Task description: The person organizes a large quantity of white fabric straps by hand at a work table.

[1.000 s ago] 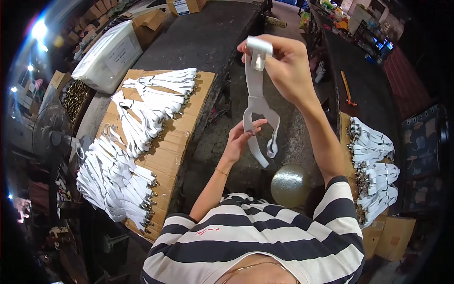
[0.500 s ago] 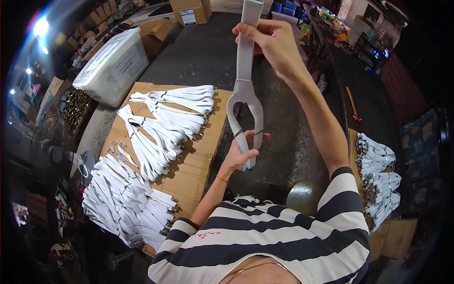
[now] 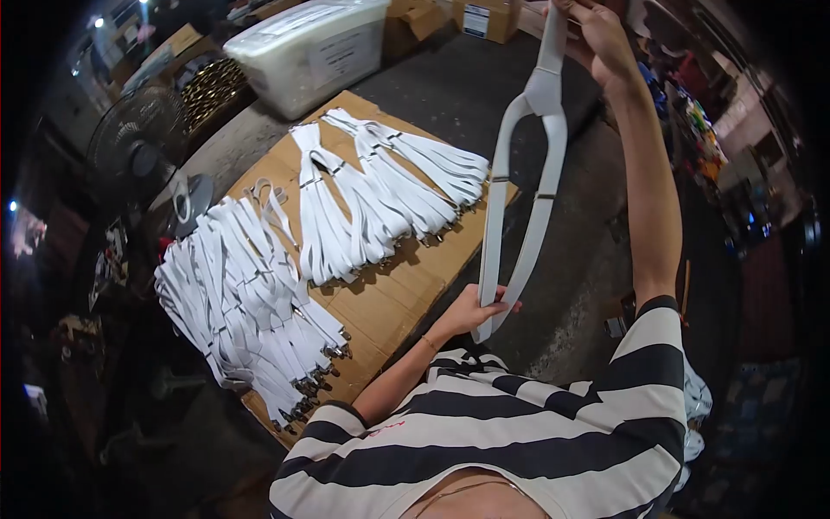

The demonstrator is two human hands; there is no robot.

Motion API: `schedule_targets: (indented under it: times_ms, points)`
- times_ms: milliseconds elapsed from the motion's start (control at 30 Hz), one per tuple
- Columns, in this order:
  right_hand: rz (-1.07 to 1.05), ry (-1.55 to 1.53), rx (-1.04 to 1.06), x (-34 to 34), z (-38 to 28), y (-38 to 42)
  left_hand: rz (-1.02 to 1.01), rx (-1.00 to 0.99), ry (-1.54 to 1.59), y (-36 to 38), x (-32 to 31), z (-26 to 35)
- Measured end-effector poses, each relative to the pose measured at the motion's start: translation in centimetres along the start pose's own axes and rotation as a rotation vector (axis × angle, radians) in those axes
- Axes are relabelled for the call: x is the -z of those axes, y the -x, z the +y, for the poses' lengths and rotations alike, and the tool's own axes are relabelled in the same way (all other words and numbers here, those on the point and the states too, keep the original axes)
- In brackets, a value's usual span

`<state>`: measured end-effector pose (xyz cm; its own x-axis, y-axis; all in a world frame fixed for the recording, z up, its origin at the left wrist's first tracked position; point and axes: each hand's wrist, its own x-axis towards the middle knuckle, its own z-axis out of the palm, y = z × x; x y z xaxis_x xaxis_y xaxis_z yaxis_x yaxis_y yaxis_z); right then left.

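Note:
A pair of white suspenders (image 3: 545, 92) stretches between my two hands, its Y-shaped joint high up and two straps running down from it. Dark adjusters sit on both straps. My right hand (image 3: 601, 41) grips the single back strap near the top edge of the view. Lower down, my left hand (image 3: 475, 311) is closed around the two front straps, close to my shirt. The strap ends below that hand are partly hidden. To the left, bundles of white suspenders (image 3: 354, 195) lie fanned out beside a larger heap of suspenders (image 3: 246, 294) with metal clips.
Under the bundles is a flat cardboard sheet (image 3: 432, 281) on a dark table (image 3: 458, 82). A lidded plastic bin (image 3: 311, 60) and a cardboard box (image 3: 486, 19) stand at the back. A fan (image 3: 138, 143) is at the left. More white straps (image 3: 696, 394) show at the right.
The view has turned, so the table and bundles appear further right. My right hand has gone up with the back strap, and more of the two front straps now shows above my left hand.

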<state>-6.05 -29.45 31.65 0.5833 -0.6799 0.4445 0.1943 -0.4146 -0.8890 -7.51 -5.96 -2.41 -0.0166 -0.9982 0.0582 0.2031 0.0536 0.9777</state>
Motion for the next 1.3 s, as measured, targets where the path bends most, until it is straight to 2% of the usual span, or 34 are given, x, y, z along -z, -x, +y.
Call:
schedule_targets:
  times_ms: [133, 267, 333, 367, 433, 467, 533, 600, 733, 800, 867, 967, 1067, 1100, 1133, 1200, 1300]
  points:
    - [-0.084, -0.062, -0.025, -0.3, 3.3, -6.1, 0.055, 0.046, 0.014, -0.6, 1.7, -1.1]
    - [-0.052, -0.106, -0.066, -3.0, 6.7, -13.1, 0.118, 0.048, -0.018, -2.9, 3.9, -0.9]
    - [-0.14, -0.108, 0.078, -3.8, 10.8, -19.5, 0.165, 0.059, 0.053, -4.7, 5.3, -0.8]
    - [-0.171, -0.118, 0.084, -4.3, 12.5, -22.6, 0.191, 0.074, 0.096, -5.9, 6.1, -1.4]
    - [-0.413, -0.167, 0.14, -8.9, 17.5, -30.3, 0.255, 0.019, 0.23, -10.5, 7.9, -2.9]
    - [-0.456, -0.187, 0.142, -11.3, 19.7, -32.4, 0.236, -0.004, 0.295, -12.1, 9.3, -2.8]
    - [-0.519, -0.155, 0.019, -15.9, 24.3, -35.8, 0.305, -0.016, 0.347, -14.8, 10.4, -2.3]
    - [-0.599, -0.325, -0.008, -20.5, 28.2, -35.5, 0.312, 0.043, 0.45, -16.8, 11.6, -3.4]
    - [-0.797, -0.276, -0.219, -29.0, 40.3, -35.7, 0.463, 0.072, 0.646, -19.0, 12.9, -6.1]
    - [-0.745, -0.274, -0.396, -32.6, 45.9, -34.1, 0.532, 0.063, 0.747, -20.0, 13.3, -7.6]
    - [-0.822, -0.319, -0.486, -36.1, 53.5, -33.3, 0.606, 0.082, 0.843, -20.6, 13.6, -7.1]
    - [-0.832, -0.278, -0.621, -38.7, 59.3, -30.4, 0.668, 0.139, 0.659, -21.3, 13.8, -8.2]
    - [-0.814, -0.15, -0.652, -40.4, 63.8, -28.6, 0.746, 0.251, 0.603, -21.7, 14.1, -7.9]
    - [-0.825, -0.151, -0.664, -40.9, 64.7, -28.2, 0.764, 0.372, 0.526, -21.8, 15.3, -4.9]
    - [-0.823, -0.13, -0.626, -41.1, 65.6, -27.7, 0.771, 0.377, 0.543, -21.7, 15.3, -5.3]
    - [-0.829, -0.107, -0.597, -41.3, 67.1, -26.7, 0.791, 0.249, 0.615, -21.8, 15.4, -6.2]
    - [-0.721, -0.18, -0.556, -42.5, 68.4, -25.4, 0.823, 0.298, 0.671, -21.6, 15.5, -6.2]
